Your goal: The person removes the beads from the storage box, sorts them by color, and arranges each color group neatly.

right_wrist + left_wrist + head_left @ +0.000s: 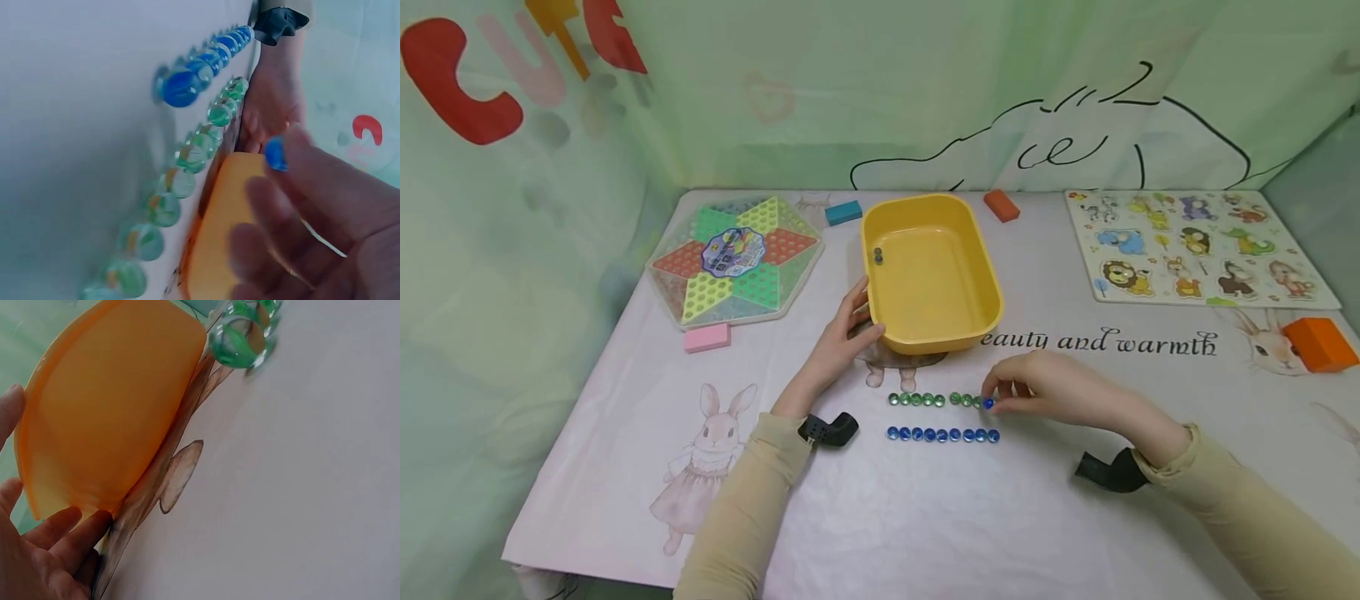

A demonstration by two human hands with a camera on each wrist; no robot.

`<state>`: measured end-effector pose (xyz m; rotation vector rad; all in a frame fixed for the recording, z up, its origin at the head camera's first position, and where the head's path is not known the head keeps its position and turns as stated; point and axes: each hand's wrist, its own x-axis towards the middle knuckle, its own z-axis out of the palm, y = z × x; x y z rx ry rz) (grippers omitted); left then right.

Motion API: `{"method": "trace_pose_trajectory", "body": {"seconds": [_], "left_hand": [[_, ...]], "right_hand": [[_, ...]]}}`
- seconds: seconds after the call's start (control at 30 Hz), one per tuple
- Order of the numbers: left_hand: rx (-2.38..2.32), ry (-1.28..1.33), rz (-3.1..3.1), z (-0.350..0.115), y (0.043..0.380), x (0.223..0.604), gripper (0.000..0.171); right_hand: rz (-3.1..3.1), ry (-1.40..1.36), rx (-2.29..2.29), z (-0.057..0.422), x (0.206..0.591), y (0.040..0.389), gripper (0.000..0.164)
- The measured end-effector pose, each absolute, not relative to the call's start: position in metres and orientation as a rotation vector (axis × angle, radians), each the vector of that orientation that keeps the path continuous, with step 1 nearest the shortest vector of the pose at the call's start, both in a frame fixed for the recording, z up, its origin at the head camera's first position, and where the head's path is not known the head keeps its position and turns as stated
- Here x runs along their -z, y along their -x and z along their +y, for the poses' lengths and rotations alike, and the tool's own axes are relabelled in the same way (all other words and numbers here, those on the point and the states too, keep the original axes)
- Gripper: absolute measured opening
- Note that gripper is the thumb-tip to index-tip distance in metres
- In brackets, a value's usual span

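My right hand (1052, 387) pinches a blue marble (275, 154) between thumb and fingertip, at the right end of a row of green marbles (916, 399). Nearer the front, a row of blue marbles (942, 435) runs almost parallel to the green one. Behind both rows stands a yellow basin (936, 344), with two dark marbles (877, 256) inside against its left wall. My left hand (842, 333) rests on the basin's near left corner; in the left wrist view its fingers (78, 540) touch the outer wall.
A Chinese checkers board (737, 258) lies at the back left, a pink block (707, 338) before it. Blue (843, 212) and red (1002, 206) blocks flank the basin's far end. An animal puzzle board (1195, 250) and an orange block (1321, 344) are on the right.
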<state>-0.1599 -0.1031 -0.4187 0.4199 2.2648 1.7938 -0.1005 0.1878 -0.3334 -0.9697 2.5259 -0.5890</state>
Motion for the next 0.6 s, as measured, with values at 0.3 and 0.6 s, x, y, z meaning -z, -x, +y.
{"method": "trace_pose_trajectory", "body": {"seconds": [0.3, 0.6], "left_hand": [[-1.777, -0.410, 2.256, -0.104, 0.159, 0.413, 0.071], [-1.759, -0.409, 2.237, -0.101, 0.147, 0.387, 0.071]], "right_hand": [[2.455, 0.913, 0.595, 0.204, 0.345, 0.085, 0.008], [2.545, 0.910, 0.477, 0.200, 0.353, 0.076, 0.010]]}}
